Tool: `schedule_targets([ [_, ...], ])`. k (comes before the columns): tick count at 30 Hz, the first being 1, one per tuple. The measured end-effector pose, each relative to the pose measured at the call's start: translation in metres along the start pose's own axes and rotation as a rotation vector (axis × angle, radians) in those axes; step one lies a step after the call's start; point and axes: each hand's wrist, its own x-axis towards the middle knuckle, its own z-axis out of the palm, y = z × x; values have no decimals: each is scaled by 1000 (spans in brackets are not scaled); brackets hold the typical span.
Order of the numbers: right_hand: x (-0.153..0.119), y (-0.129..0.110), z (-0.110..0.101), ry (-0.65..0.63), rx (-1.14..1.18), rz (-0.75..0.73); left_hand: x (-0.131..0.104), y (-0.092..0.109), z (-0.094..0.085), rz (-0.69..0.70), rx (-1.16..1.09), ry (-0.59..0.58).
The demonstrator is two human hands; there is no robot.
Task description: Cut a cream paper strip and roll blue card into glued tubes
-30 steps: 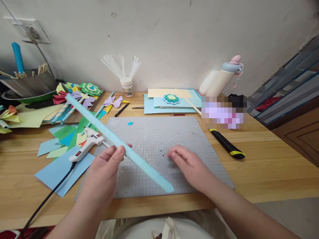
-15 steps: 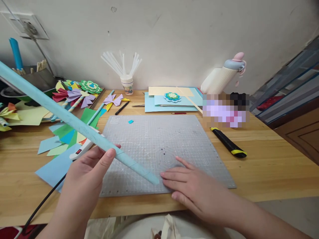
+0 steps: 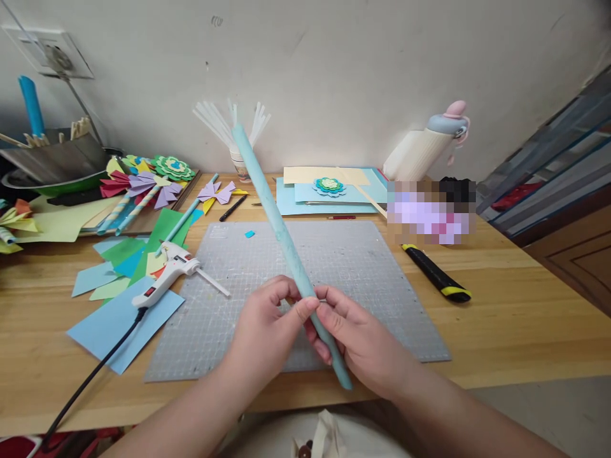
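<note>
A long light-blue rolled paper tube (image 3: 274,219) slants over the cutting mat (image 3: 363,267), its upper end in front of the cup of white sticks. My left hand (image 3: 274,324) is closed around its lower part, thumb on top. Just to the right, my right hand (image 3: 363,337) pinches the same tube, the two thumbs nearly touching. The tube's lower end pokes out below my hands, near the mat's front edge. A small blue paper scrap (image 3: 249,234) lies on the mat.
To the left a white hot glue gun (image 3: 165,277) rests on coloured paper sheets (image 3: 121,340), its cord running off the front edge. A black-and-yellow utility knife (image 3: 436,273) lies on the right. Paper flowers (image 3: 157,184), a paper cup (image 3: 240,166) and a bottle (image 3: 429,146) stand behind.
The tube has swung from pointing far left to pointing away from me, over the mat. My right hand has lifted off the mat and taken hold of the tube beside my left.
</note>
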Motion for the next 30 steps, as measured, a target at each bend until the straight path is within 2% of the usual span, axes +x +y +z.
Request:
schedule_targets([
  [2, 0, 1, -5, 34, 25, -4, 4, -4, -4, 42, 21, -26],
  [6, -3, -4, -22, 150, 200, 10, 9, -18, -25, 116, 289, 71],
  [7, -4, -5, -27, 176, 246, 16, 8, -22, -30, 112, 396, 44],
  [10, -8, -8, -42, 223, 323, 21, 5, -34, -38, 107, 623, -155],
  [12, -12, -7, -51, 239, 341, 19, 3, -40, -38, 121, 688, -219],
  [17, -16, 1, -63, 263, 388, 32, 3, -43, -32, 213, 823, -233],
  [24, -17, 6, -68, 263, 432, 38, 7, -36, -26, 256, 910, -274],
  [30, -19, 7, -69, 243, 434, 30, 2, -42, -28, 271, 901, -294],
])
